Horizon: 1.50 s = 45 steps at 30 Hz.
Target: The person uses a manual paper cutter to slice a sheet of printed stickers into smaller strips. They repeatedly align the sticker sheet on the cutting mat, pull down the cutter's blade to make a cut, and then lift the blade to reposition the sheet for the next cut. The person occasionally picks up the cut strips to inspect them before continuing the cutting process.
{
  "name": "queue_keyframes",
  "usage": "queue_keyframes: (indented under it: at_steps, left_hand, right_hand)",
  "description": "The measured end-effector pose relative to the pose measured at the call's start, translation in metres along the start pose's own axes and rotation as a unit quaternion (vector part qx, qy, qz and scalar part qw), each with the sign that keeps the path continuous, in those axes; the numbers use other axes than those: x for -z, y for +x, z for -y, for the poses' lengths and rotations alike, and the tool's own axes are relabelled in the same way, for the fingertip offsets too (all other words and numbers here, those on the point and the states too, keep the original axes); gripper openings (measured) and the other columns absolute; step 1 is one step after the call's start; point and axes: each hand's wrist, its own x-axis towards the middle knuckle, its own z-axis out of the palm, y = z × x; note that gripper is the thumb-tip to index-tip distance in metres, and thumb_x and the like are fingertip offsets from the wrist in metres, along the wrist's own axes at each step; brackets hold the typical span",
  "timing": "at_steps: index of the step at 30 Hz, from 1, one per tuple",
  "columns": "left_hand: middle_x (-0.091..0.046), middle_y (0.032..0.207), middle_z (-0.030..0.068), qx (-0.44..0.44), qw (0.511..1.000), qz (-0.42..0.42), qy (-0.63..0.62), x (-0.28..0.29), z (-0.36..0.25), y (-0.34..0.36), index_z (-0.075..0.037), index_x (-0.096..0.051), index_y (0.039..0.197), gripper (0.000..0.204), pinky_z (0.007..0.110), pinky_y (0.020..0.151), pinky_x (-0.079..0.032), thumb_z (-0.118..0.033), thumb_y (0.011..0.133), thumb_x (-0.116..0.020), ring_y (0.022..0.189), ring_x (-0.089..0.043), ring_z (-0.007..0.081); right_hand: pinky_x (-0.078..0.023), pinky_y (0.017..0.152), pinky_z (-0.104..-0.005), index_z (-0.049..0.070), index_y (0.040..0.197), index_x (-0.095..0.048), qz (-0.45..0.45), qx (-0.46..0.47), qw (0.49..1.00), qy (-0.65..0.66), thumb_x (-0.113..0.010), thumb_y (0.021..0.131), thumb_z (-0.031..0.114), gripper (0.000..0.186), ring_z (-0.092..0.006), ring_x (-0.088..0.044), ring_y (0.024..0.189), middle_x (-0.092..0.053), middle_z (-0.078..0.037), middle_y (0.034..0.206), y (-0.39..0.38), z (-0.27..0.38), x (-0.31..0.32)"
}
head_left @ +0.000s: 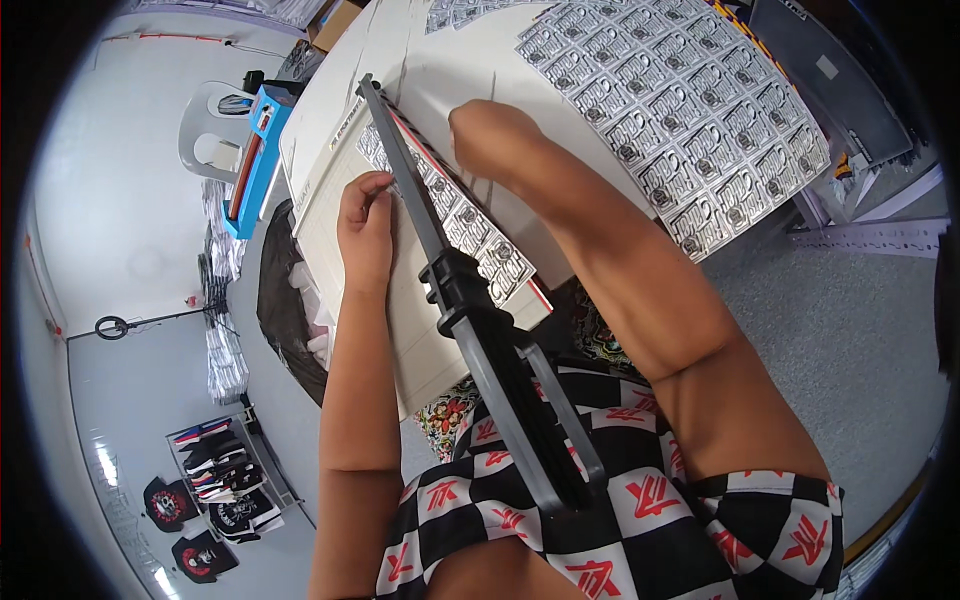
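Observation:
A paper trimmer (pixel 340 330) with a pale board lies at the table's near edge; its long dark rail with a black slider (pixel 450 290) runs toward me. Under the rail lies a strip of printed black-and-white stickers (pixel 465 230). My left hand (pixel 365 225) is left of the rail, fingers curled at the strip's edge; what they hold, if anything, is hidden. My right hand (pixel 490 140) is closed over the white surface right of the rail, its fingertips hidden. A large printed sticker sheet (pixel 680 110) lies to its right.
The white table (pixel 450 60) holds more sheets at the back. A blue tool (pixel 260 160) and white plastic chair (pixel 195 130) stand left, near a dark bag (pixel 285 300). A dark grey panel (pixel 830 70) is at right, and shirts (pixel 220 470) hang lower left.

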Motion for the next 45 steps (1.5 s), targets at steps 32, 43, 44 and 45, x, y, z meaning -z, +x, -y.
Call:
queue_keyframes:
  at_steps: [32,43,44,45]
  left_hand:
    - [-0.054,0.094,0.0018,0.006,1.0,-0.001,0.004,0.002,0.005,0.0,-0.001,-0.053,0.096,0.017,0.019,0.074,-0.039,0.003,0.082,-0.047,0.082,-0.05,0.0075]
    - [-0.054,0.096,0.0024,0.038,0.999,0.006,0.019,-0.002,0.0,-0.001,-0.001,-0.053,0.095,0.016,0.02,0.077,-0.038,0.003,0.081,-0.047,0.085,-0.049,0.0084]
    - [-0.054,0.096,0.0024,0.019,1.0,0.007,0.024,-0.001,0.0,-0.001,-0.001,-0.054,0.095,0.016,0.02,0.076,-0.038,0.002,0.081,-0.047,0.085,-0.049,0.0084]
    - [-0.054,0.096,0.0024,0.0,1.0,0.008,0.029,-0.001,0.001,-0.002,-0.001,-0.054,0.095,0.016,0.02,0.076,-0.038,0.002,0.081,-0.047,0.084,-0.049,0.0083]
  right_hand:
    - [-0.044,0.049,-0.0316,0.007,0.067,-0.059,0.173,-0.048,0.981,0.07,-0.055,0.072,0.018,0.013,-0.0144,-0.055,0.051,-0.06,-0.003,0.063,0.007,0.005,0.011]
    - [-0.044,0.05,-0.0307,0.004,0.069,-0.059,0.156,0.036,0.987,0.035,-0.052,0.073,0.021,0.018,-0.0156,-0.056,0.052,-0.059,-0.005,0.06,0.006,-0.001,0.006]
    - [-0.044,0.049,-0.0303,0.004,0.069,-0.059,0.155,0.043,0.986,0.033,-0.052,0.073,0.021,0.019,-0.0157,-0.056,0.052,-0.059,-0.005,0.06,0.002,0.002,0.009]
    - [-0.043,0.048,-0.0301,0.004,0.07,-0.059,0.153,0.032,0.987,0.044,-0.052,0.074,0.021,0.019,-0.0154,-0.055,0.051,-0.059,-0.005,0.059,-0.001,0.003,0.011]
